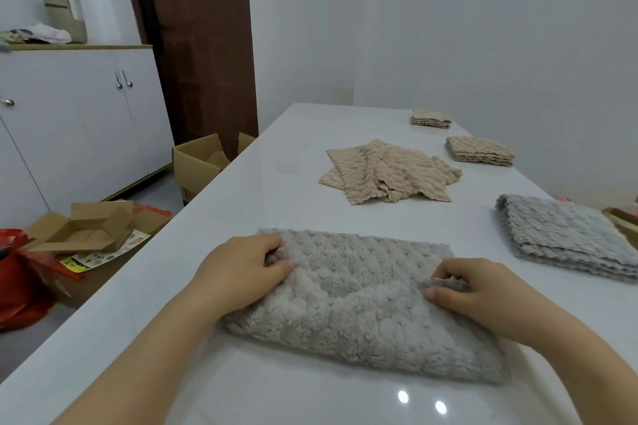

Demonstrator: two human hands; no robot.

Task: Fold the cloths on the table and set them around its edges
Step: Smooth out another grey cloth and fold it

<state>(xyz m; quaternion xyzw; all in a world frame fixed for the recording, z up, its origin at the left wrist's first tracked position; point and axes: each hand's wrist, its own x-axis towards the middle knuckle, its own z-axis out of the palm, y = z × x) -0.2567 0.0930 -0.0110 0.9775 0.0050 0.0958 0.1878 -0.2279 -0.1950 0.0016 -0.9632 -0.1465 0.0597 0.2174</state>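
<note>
Both hands on the fluffy grey cloth (362, 304) at the near end of the glossy white table (276, 190): left hand (241, 272) pinches its left edge, right hand (473, 290) pinches a fold at its right edge. Unfolded beige cloths (386, 171) mid-table. Along the right edge: folded grey stack (566, 238), then two folded beige stacks (480, 150) (431, 118).

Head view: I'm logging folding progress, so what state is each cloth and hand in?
grey cloth: partly folded, held at both ends
left hand: pinches the grey cloth
right hand: pinches the grey cloth
beige cloths: unfolded, rumpled
grey stack: folded
near beige stack: folded
far beige stack: folded
</note>
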